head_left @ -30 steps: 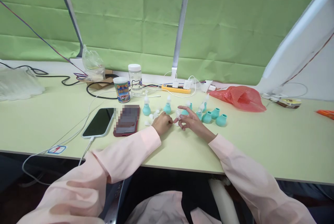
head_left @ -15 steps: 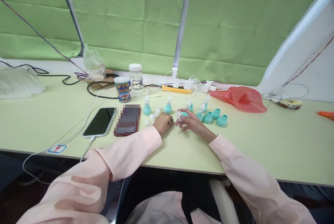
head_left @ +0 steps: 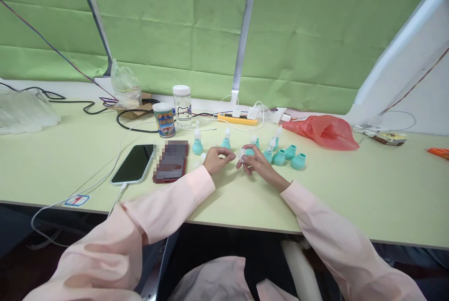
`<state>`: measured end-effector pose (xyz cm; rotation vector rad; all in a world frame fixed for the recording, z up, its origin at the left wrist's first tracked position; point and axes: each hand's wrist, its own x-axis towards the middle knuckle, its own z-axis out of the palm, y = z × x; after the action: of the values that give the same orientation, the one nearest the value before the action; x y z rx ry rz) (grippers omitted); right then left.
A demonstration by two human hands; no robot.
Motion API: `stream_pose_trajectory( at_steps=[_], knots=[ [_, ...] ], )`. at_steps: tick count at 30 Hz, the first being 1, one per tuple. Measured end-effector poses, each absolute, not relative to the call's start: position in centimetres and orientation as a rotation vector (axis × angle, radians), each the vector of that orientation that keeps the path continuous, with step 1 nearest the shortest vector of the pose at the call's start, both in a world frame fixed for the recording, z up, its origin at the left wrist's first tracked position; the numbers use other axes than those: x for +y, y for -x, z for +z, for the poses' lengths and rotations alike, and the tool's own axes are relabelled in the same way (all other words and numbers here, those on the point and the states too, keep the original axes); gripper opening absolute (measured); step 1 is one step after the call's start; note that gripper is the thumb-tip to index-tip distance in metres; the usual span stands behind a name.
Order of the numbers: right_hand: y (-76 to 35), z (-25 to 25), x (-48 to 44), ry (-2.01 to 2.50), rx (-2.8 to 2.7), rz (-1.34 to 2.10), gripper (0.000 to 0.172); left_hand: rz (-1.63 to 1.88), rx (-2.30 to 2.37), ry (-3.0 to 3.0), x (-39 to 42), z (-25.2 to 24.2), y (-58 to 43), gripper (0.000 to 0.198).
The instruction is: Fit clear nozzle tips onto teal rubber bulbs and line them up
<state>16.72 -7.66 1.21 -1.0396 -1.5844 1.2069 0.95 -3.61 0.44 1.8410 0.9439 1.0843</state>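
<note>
My right hand (head_left: 255,159) pinches a small clear plastic piece (head_left: 242,153) between thumb and fingers, above the table. Close beside it on the left, my left hand (head_left: 218,158) has thumb and index fingertips pressed together, pointing at that piece. Whatever lies in this pinch is too small to make out. Behind the hands stand teal squeeze bulbs with clear tips, one (head_left: 197,146) at the left and another (head_left: 226,143) nearer the middle. Right of my right hand are several more, including open-necked bulbs (head_left: 298,162). Small white pieces (head_left: 203,156) lie partly hidden behind my left hand.
Two phones, one white-edged (head_left: 133,164) and one in a dark red case (head_left: 171,162), lie to the left. A noodle cup (head_left: 164,121) and a clear jar (head_left: 183,106) stand behind them. Further back are a yellow power strip (head_left: 238,120) and a red plastic bag (head_left: 326,132).
My left hand has risen slightly from beside the white pieces, its thumb and index finger now pinched near the clear piece. My right hand has barely moved.
</note>
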Motion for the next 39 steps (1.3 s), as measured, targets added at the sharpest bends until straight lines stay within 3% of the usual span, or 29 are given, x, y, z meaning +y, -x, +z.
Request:
stream_pose_trajectory(
  at_steps=[6,16,29,39],
  knots=[
    [-16.7,0.8,-7.6,0.96,-1.634,1.204,0.028,1.073,0.715,-1.38,-3.7,0.4,-0.9,0.028],
    [-16.4,1.1,-8.1,0.905,-1.661,1.255,0.026,1.133,0.679,-1.323,-4.2,0.4,-0.9,0.027],
    [-16.5,1.2,-7.8,0.867,-1.563,1.27,0.027,1.343,0.724,-1.944,-5.1,0.4,-1.2,0.018],
    [-16.4,1.4,-7.8,0.855,-1.528,1.287,0.027,1.338,0.726,-2.26,-5.6,0.4,-1.1,0.03]
  ],
)
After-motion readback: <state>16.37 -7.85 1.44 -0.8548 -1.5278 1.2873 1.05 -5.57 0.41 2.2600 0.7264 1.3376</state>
